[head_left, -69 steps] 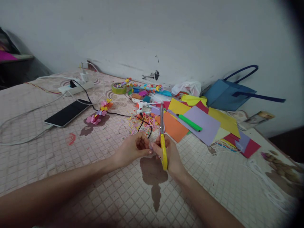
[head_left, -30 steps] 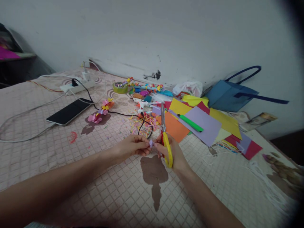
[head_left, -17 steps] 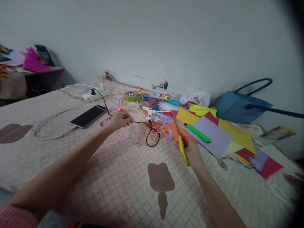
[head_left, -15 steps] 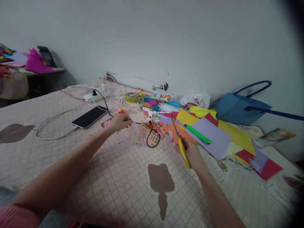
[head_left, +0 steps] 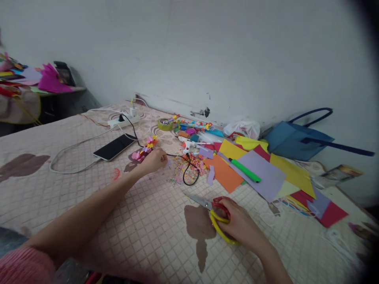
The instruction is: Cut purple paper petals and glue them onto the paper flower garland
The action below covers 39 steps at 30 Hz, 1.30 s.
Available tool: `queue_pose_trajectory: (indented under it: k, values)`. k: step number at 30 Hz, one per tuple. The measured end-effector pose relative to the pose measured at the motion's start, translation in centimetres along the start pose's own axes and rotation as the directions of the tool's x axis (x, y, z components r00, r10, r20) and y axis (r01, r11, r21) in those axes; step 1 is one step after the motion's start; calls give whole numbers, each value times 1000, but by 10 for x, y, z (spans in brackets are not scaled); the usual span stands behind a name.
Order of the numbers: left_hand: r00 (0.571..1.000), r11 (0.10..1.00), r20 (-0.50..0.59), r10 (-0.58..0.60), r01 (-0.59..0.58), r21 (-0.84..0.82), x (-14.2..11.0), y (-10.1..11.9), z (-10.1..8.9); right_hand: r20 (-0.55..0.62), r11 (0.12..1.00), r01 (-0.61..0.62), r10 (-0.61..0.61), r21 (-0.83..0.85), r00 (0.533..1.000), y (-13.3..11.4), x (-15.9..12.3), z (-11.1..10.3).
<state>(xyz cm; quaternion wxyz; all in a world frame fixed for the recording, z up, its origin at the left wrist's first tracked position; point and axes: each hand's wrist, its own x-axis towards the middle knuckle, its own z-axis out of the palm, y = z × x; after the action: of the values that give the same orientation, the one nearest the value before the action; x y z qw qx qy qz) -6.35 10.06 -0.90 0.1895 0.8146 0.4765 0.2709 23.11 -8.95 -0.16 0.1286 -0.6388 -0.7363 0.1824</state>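
The scissors (head_left: pixel 209 205), by the brown patch (head_left: pixel 197 223), look light and stiff, best held at the handle loops (head_left: pixel 218 230), where the right hand (head_left: pixel 243 227) grips; well apart, the left hand (head_left: pixel 156 160) curls near flowers (head_left: pixel 144 150), whether holding anything unclear

Right fingers (head_left: pixel 225 206) on red-and-yellow scissors (head_left: pixel 207 205); left fingers (head_left: pixel 163 158), curled, near colourful flowers (head_left: pixel 145 150)

Pink sleeve (head_left: pixel 28 265), textured cloth, lower left corner of frame; left forearm (head_left: pixel 103 207) bare beyond. Left hand (head_left: pixel 154 160) bare, near centre. Right hand (head_left: pixel 239 221), right forearm (head_left: pixel 271 254) bare, lower right.
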Motion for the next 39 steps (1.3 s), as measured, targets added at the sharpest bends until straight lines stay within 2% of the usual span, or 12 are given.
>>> queue_pose_trajectory:
  k: [6, 12, 15, 17, 19, 21, 23, 26, 29, 32, 35, 39]
  values:
    - [998, 995, 9, -54, 55, -84, 0, -4, 2, -40, 1000, -9, 10, 20, 999, 13, -6, -9]
    - [994, 968, 17, -112, 113, -222, 4, -8, -10, -130, 999, 43, -47, -32, 990, 30, -7, -30]
    - [990, 935, 65, -127, 142, -326, 5, -3, -16, -245, 1000, 16, -16, -1, 969, 14, 5, -39]
    - [987, 906, 104, -122, 153, -395, 4, 5, -19, -285, 986, 53, -6, 156, 958, -9, 23, -37]
    - [986, 879, 131, -107, 155, -450, 1, 16, -21, -254, 911, 114, -11, 396, 967, -36, 46, -28]
    - [986, 851, 147, -84, 148, -503, -3, 28, -20, -191, 783, 132, -17, 607, 981, -61, 72, -14]
    - [985, 782, 163, -49, 139, -607, -10, 39, -18, -159, 634, 121, 2, 764, 987, -80, 95, 1]
    - [985, 759, 170, 15, 99, -644, -20, 48, -12, -158, 575, 122, 12, 809, 987, -95, 115, 18]
    - [981, 839, 176, 84, 26, -544, -25, 46, -12, -170, 549, 130, 22, 826, 985, -92, 118, 26]
    - [998, 959, 41, 44, -30, -283, -23, 34, -17, -191, 525, 135, 54, 841, 980, -80, 113, 26]
    - [998, 987, -60, -6, -4, -163, -14, 18, -17, -202, 508, 130, 90, 852, 975, -70, 106, 26]
    - [999, 996, -30, 14, -16, -91, -7, 2, -6, -184, 495, 112, 99, 861, 978, -67, 99, 29]
